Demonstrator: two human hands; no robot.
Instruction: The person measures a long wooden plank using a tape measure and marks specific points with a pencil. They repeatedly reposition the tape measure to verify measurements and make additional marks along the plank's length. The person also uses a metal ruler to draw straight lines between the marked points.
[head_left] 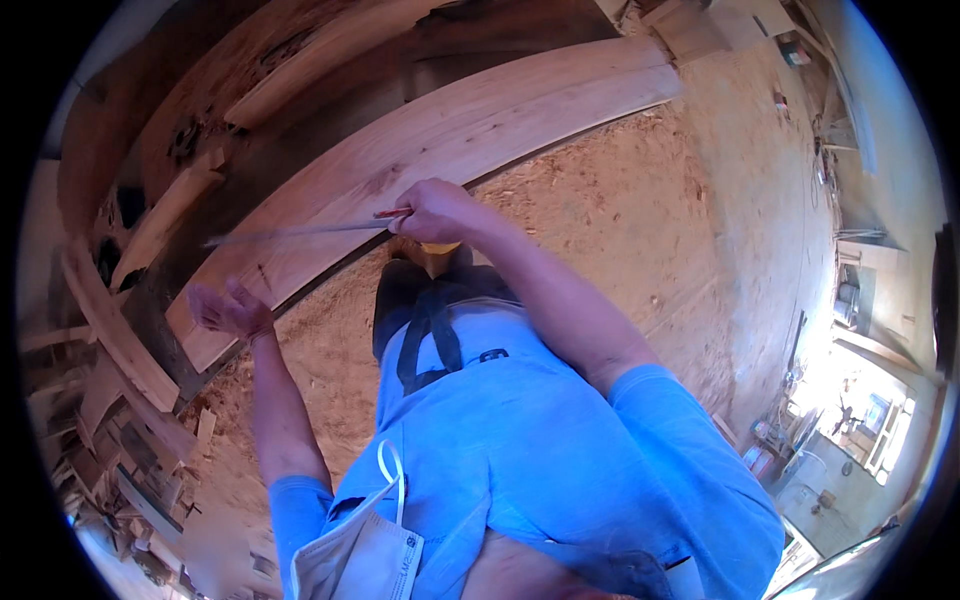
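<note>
The right hand (432, 210) is closed around the near end of a long, thin, grey metal strip with a red tip (300, 231), possibly a ruler or a pulled-out tape; the view is too blurred to say which. From the fist the strip runs out to the person's left, nearly level, its far end hanging over the long pale wooden plank (470, 125) lying on the sawdust-covered floor (620, 200). The strip's long axis crosses the plank at a slant, while the plank itself runs from lower left to upper right. The left hand (228, 308) is open, fingers spread, holding nothing, and sits below and apart from the strip's free end, just beside the plank's near left end. So the right hand has the strip; the left is closer to its loose tip.
</note>
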